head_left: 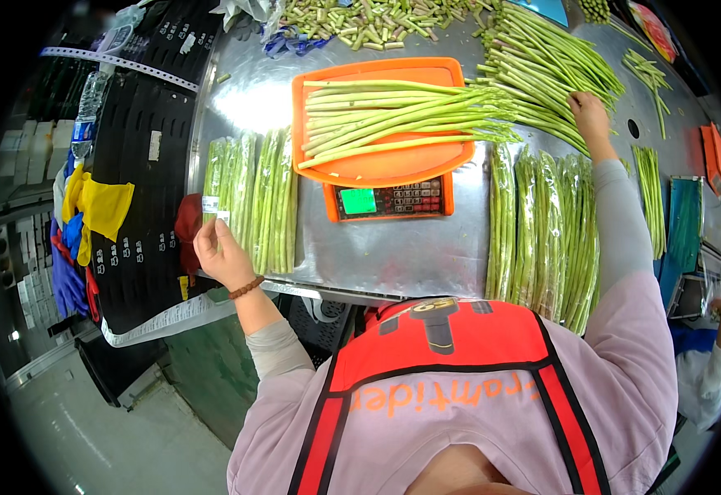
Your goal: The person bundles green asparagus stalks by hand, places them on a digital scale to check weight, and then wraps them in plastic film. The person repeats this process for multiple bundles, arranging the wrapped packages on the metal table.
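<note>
Asparagus spears [391,114] lie across an orange tray [385,172] on a digital scale [391,201] with a lit green display. At the right, my right hand [588,114] touches the large pile of loose asparagus [539,68]; whether its fingers grip a spear is too small to tell. My left hand [218,250] is beside the bagged asparagus [230,167] at the left, near a white label [210,205]. Its fingers are curled, and whether they hold a label is unclear. More clear bags of asparagus [543,229] lie side by side right of the scale.
Cut asparagus ends [372,21] cover the steel table's [397,253] far side. Black crates [144,154] stand at the left, with yellow gloves [107,204] and a plastic bottle [88,114]. A smaller asparagus bunch [649,201] lies at the right. Another person [706,371] is at the far right.
</note>
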{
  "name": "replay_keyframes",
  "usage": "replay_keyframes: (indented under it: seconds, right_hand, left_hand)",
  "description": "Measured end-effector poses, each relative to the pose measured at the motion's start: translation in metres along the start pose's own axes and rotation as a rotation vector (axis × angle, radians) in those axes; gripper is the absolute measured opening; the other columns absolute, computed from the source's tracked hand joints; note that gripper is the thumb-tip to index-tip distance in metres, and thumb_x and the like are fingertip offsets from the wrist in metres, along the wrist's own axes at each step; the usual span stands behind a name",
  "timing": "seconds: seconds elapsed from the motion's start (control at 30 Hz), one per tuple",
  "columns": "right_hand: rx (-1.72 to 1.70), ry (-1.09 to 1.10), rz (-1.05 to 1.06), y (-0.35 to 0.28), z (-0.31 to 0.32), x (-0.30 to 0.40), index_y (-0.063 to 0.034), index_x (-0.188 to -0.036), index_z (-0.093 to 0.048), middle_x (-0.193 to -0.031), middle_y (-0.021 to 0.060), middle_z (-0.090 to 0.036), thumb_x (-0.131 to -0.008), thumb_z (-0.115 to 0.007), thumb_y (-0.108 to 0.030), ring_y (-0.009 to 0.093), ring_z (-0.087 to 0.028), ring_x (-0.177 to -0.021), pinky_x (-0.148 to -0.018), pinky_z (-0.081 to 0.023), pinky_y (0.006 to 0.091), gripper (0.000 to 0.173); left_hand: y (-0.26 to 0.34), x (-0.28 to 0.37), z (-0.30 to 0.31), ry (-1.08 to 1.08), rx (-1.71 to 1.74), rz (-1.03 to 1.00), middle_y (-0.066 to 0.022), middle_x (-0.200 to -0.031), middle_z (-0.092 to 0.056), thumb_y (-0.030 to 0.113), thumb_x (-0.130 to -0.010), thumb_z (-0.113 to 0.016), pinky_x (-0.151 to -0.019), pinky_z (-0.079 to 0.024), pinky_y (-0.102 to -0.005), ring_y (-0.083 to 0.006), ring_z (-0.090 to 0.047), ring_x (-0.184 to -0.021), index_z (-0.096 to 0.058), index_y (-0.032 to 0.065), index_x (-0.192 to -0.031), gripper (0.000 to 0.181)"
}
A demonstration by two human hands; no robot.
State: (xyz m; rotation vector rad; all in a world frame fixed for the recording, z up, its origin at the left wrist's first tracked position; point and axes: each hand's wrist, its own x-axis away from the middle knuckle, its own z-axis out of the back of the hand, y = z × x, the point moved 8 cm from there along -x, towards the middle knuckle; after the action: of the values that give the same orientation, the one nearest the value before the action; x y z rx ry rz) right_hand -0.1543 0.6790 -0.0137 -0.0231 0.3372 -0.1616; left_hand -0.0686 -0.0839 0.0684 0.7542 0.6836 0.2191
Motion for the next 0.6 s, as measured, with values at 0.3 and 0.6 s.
replay_keyframes:
  seconds: [0.3, 0.6]
  right_hand:
    - [-1.413, -0.058, -0.265, -0.178, 0.122, 0.059, -0.0023, -0.108, -0.067, -0.101, 0.0057, -0.069, -0.089, -0.065, -0.019, 0.012, -0.063, -0.09, -0.082, -0.049, 0.0256, 0.025]
    - [-1.897, -0.696, -0.617, -0.362, 0.052, 0.169, -0.002, -0.112, -0.061, -0.098, 0.0054, -0.066, -0.092, -0.06, -0.017, 0.013, -0.063, -0.089, -0.078, -0.051, 0.0251, 0.025]
  left_hand:
    - [0.102, -0.078, -0.069, -0.267, 0.352, -0.242, -0.0134, -0.122, -0.058, 0.01, -0.089, -0.064, -0.092, -0.045, -0.0303, -0.0177, -0.056, -0.11, -0.052, -0.0012, -0.125, 0.04]
    - [0.246, 0.051, -0.253, -1.104, -0.578, -1.145, -0.0171, -0.145, -0.036, 0.046, -0.051, -0.089, -0.112, -0.024, -0.051, -0.0328, -0.03, -0.137, -0.01, 0.0155, -0.15, 0.13]
